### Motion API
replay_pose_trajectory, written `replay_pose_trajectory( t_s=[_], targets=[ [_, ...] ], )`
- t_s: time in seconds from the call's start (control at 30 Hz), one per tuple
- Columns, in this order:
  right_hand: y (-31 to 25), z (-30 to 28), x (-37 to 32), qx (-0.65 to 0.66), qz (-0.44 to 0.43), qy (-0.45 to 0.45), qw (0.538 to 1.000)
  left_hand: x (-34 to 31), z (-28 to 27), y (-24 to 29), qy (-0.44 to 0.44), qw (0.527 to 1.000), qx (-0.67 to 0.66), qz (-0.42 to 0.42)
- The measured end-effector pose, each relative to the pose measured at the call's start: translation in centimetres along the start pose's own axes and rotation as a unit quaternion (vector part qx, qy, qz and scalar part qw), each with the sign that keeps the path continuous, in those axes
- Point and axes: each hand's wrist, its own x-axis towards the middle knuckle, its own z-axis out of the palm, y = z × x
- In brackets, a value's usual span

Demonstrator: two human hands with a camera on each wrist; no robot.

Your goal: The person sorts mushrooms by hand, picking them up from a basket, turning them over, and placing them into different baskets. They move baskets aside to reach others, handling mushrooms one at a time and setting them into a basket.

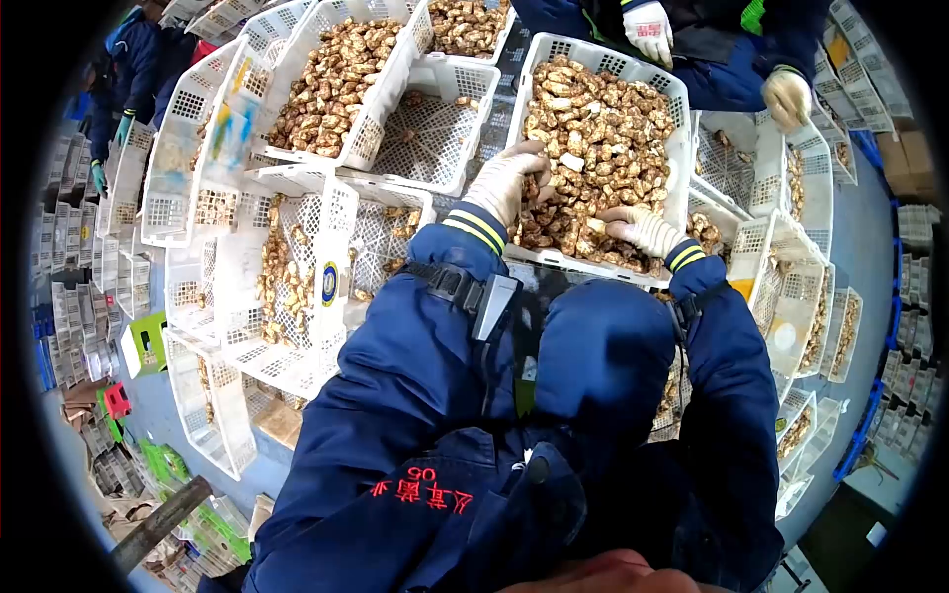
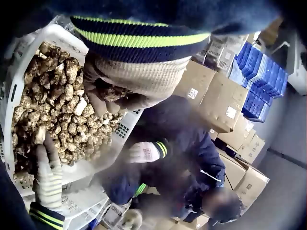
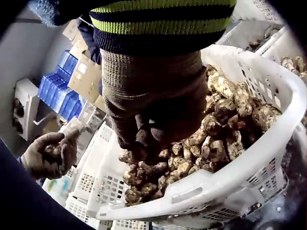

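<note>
A white plastic crate point(image 1: 682, 128) full of stubby brown-and-white mushrooms point(image 1: 603, 128) stands in front of my knees. My left hand point(image 1: 499, 186), in a pale knit glove, is above the crate's left side. Its fingers curl round a dark brown mushroom point(image 2: 112, 92) in the left wrist view. Near the front of the crate is my gloved right hand point(image 1: 645, 229). Between its thumb and fingers it pinches a pale-ended mushroom point(image 2: 41, 135), just over the heap. In the right wrist view the back of this hand point(image 3: 148, 91) hides most of its grip.
To the left, a crate of mushrooms point(image 1: 336, 89) stands beside a nearly bare crate point(image 1: 425, 148). More crates point(image 1: 791, 287) are stacked at right. Across from me sits another person with a gloved hand point(image 1: 649, 32). Cardboard boxes point(image 2: 220, 100) and blue crates point(image 2: 259, 72) stand farther off.
</note>
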Motion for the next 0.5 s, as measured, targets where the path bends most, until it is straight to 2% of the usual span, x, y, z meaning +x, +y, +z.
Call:
replay_pose_trajectory(
  t_s=[0.1, 0.13, 0.23, 0.27, 0.37, 0.4, 0.5],
  targets=[
    [-1.8, -0.4, -1.3, 0.091, 0.012, 0.031, 0.995, 0.3, 0.0, -0.4, -0.032, 0.990, 0.134, -0.025],
    [-2.5, -0.5, -1.8, 0.088, -0.009, 0.037, 0.995, -0.3, 0.5, -0.5, -0.024, 0.986, 0.157, -0.042],
    [-3.8, -0.4, -1.4, 0.112, -0.073, 0.054, 0.990, -0.4, 0.8, -0.6, -0.089, 0.962, 0.247, -0.070],
    [-4.3, -0.1, -1.6, 0.146, -0.070, 0.075, 0.984, -0.5, 1.0, -0.6, -0.095, 0.960, 0.252, -0.077],
    [-8.4, 0.0, -1.9, 0.234, 0.011, 0.048, 0.971, -1.3, 1.9, -0.4, -0.112, 0.958, 0.245, -0.094],
    [-9.1, -0.1, -1.8, 0.238, 0.011, 0.034, 0.971, -1.3, 1.8, -0.4, -0.116, 0.962, 0.229, -0.098],
    [-7.6, -0.5, 0.1, 0.172, -0.096, 0.095, 0.976, -0.6, 0.8, -0.6, -0.093, 0.979, 0.162, -0.079]
  ],
)
